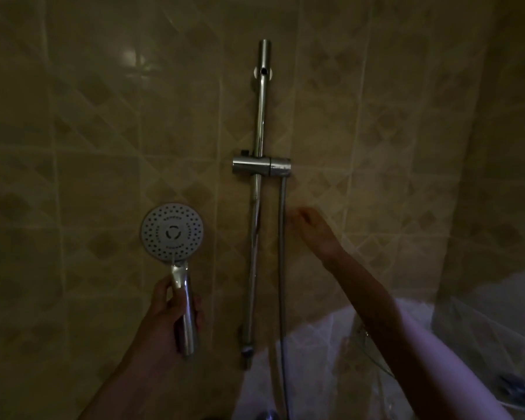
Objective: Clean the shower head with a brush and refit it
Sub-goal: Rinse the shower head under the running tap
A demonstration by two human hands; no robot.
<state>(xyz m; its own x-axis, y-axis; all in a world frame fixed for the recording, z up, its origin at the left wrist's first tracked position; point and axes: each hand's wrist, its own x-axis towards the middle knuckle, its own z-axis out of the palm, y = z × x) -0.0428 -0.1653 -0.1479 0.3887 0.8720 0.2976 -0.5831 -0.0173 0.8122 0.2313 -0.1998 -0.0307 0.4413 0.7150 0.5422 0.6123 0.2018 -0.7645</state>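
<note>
Shower head: round, pale grey face w/ rings of dark nozzle holes, chrome handle, held upright, face toward camera, in front of tan tiled wall, left of chrome slide rail and off its bracket. Left hand: reaches up from below, fingers closed round the handle, thumb on its left side. Right hand: arm stretched from lower right, fingers loosely curled just beside the hose hanging from bracket; dim and blurred, can't tell if touching hose.
</note>
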